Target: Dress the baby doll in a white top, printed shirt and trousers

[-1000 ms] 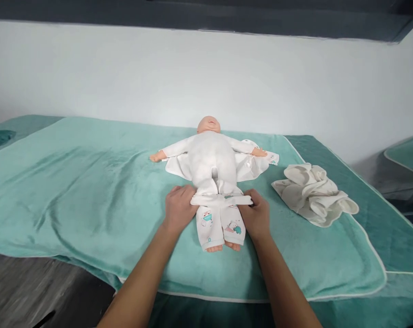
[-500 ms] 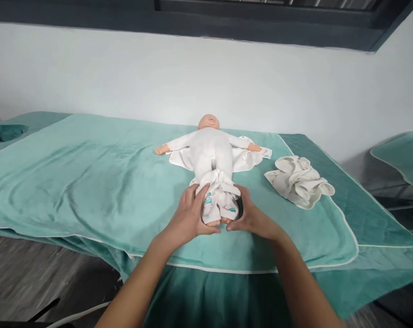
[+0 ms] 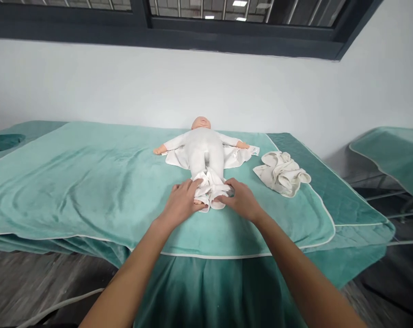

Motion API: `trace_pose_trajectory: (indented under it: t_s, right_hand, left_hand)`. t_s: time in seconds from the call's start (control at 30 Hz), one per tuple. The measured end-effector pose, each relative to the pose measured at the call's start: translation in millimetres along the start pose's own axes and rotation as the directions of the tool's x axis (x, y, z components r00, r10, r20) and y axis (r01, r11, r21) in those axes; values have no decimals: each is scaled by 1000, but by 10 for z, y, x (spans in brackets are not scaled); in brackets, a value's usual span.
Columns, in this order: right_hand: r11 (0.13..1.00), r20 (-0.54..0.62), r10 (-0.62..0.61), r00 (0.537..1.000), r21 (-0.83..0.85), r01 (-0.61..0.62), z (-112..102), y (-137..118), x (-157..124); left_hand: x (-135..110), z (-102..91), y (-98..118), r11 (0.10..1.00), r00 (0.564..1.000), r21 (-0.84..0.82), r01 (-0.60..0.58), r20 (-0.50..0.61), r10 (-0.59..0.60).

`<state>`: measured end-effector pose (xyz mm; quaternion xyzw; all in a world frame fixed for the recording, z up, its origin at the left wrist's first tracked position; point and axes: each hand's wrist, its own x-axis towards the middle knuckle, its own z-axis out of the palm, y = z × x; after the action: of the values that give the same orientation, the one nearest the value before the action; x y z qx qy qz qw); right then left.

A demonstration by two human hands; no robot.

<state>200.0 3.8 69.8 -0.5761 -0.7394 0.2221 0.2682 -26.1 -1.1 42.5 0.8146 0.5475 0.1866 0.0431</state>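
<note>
The doll lies on its back, the green blanket beneath it. White pants sit bunched about the doll's lower legs. Near the doll's feet, left hand and right hand grip opposite sides of the pants. Crumpled cloth lies apart from the doll, on the right hand's side.

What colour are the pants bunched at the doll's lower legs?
The pants are white; best seen in the head view, between left hand and right hand.

Both arms forward; fingers curled inward
</note>
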Motion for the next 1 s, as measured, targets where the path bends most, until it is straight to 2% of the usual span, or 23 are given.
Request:
trace_pose_trajectory:
  t_s: [0.2, 0.33, 0.5, 0.6, 0.83, 1.0]
  right_hand:
    - [990, 102, 120, 987, -92, -111, -173, -148, -42]
    - [985, 147, 124, 981, -140, -104, -192, -207, -55]
    - [978, 132, 38, 991, -209, -10, -117, -265, -72]
    - [955, 103, 8, 995, -294, 23, -27, -283, -107]
    - [965, 0, 52, 999, -258, -50, 217, -276, -188]
    - [981, 4, 121, 993, -156, -119, 178, -356, -234]
  left_hand:
    - [-37, -222, -5, 996, 985, -91, -20, 167, 35]
    - [-74, -324, -77, 973, 965, -220, -74, 230, 125]
    - [-100, -291, -75, 972, 989, -232, -21, 137, 54]
    - [-123, -235, -15, 971, 989, -234, -42, 130, 74]
    - [-178, -110, 82, 975, 1000, -221, -21, 18, 26]
    - [-232, -69, 152, 978, 998, -200, 65, -5, -67]
